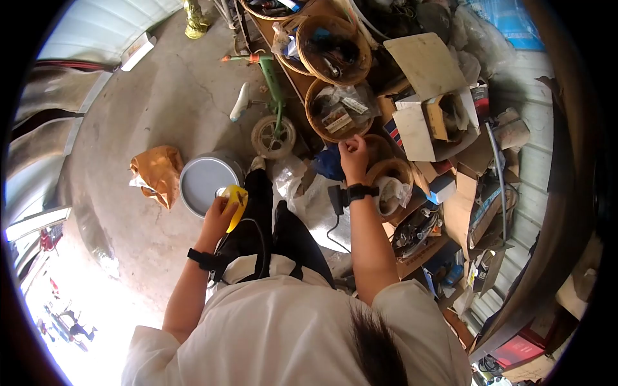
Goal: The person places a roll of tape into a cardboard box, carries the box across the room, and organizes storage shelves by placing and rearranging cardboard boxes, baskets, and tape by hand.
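Observation:
My left hand (220, 213) is closed on a smooth, curved yellow object (237, 204); its exact kind does not show. It is held above the rim of a round grey-topped drum or bucket (207, 183). My right hand (353, 159) is raised at the near edge of a round wicker basket (313, 120) with clear plastic packets (341, 116) in it. The fingers of that hand are curled together, and whatever may be between them is too small to make out. A dark blue bag (329, 162) lies just left of it.
A small green bike (272, 87) stands ahead on the concrete floor (161, 109). Left of the drum is a crumpled orange-brown bag (159, 172). More baskets (335, 50), open cardboard boxes (425, 132) and loose parts crowd the right side. White plastic sacking (322, 206) lies by my legs.

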{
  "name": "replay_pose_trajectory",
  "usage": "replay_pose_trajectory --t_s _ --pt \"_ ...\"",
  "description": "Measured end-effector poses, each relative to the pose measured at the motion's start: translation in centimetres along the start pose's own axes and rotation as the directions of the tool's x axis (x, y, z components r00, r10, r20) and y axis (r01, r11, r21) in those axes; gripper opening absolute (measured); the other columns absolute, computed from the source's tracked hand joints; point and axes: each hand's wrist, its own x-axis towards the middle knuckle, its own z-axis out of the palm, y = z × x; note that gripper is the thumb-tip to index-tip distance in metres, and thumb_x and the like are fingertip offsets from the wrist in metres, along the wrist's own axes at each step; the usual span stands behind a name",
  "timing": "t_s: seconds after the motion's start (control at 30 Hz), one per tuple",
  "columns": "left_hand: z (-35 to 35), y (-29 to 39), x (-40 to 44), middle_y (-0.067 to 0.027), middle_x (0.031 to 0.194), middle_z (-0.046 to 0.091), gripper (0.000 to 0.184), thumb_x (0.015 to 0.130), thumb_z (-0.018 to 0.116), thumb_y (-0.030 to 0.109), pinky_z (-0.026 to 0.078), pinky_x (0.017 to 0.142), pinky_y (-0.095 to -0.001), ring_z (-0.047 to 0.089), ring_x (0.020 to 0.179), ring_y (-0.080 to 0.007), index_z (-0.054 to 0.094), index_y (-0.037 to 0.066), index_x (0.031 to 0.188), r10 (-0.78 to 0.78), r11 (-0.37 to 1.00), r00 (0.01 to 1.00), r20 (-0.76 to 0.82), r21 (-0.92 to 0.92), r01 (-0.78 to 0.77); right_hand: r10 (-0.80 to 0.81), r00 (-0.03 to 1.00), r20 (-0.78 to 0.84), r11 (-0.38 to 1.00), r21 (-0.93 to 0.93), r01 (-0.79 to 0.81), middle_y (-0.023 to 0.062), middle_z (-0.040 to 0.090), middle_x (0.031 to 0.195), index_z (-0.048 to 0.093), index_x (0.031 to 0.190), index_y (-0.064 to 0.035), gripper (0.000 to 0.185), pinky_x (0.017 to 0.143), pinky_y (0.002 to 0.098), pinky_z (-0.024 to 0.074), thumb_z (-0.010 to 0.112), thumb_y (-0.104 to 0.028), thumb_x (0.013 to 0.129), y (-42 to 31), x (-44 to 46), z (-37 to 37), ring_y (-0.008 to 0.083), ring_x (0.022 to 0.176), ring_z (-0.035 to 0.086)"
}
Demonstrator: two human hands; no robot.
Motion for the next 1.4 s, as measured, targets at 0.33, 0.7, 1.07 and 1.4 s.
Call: replay_pose_trajectory --t_s 0.33,0.7,1.07,1.4 --pt "2.6 7.7 -2.6 -0.0220 0.103 0.060 0.045 0.081 0.064 0.029 0.046 0.083 -0.0365 0.059 0.097 -0.0348 0.052 -0.002 0.112 0.306 0.933 0.941 0.144 0.153 -0.327 -0.547 0.694 0.469 0.821 0.136 0.555 0.0113 0.056 0.094 0.058 0.108 -0.0071 0.031 0.069 0.0338 0.0494 0.064 -0.022 0.081 -11.0 -13.3 -3.4 0.0274 0.084 0.060" --pt "6.6 10.2 -5.9 -0.0215 0.106 0.057 0.047 0.078 0.067 0.020 0.043 0.087 -0.0354 0.056 0.102 -0.0338 0.049 -0.005 0.114 0.565 0.794 0.799 0.206 0.126 -0.594 -0.383 0.906 0.182 0.908 0.253 0.333 0.0134 0.062 0.078 0.060 0.089 -0.0021 0.011 0.062 0.0339 0.0484 0.059 -0.009 0.081 -6.9 -16.3 -4.0 0.0308 0.071 0.061" --pt "11.4 13.3 -9.6 -0.0132 0.098 0.061 0.041 0.066 0.069 0.008 0.039 0.091 -0.0394 0.055 0.097 -0.0327 0.053 0.005 0.103 0.801 0.374 0.499 0.332 0.373 -0.849 -0.021 0.956 0.294 1.000 0.029 0.013 0.0182 0.063 0.072 0.063 0.079 0.0043 0.046 0.059 0.0338 0.0478 0.069 -0.041 0.074 -6.3 -19.6 -10.7 0.0303 0.067 0.063" --pt "17.6 15.4 -10.4 -0.0096 0.076 0.060 0.027 0.073 0.056 0.006 0.040 0.080 -0.0357 0.060 0.079 -0.0256 0.051 0.004 0.100 0.724 -0.073 0.138 0.676 0.274 -0.959 0.248 0.862 0.442 0.773 0.447 -0.451 0.0060 0.061 0.074 0.062 0.086 0.0085 0.040 0.058 0.0259 0.0421 0.060 -0.031 0.083 3.5 -20.0 -14.0 0.0117 0.064 0.054"
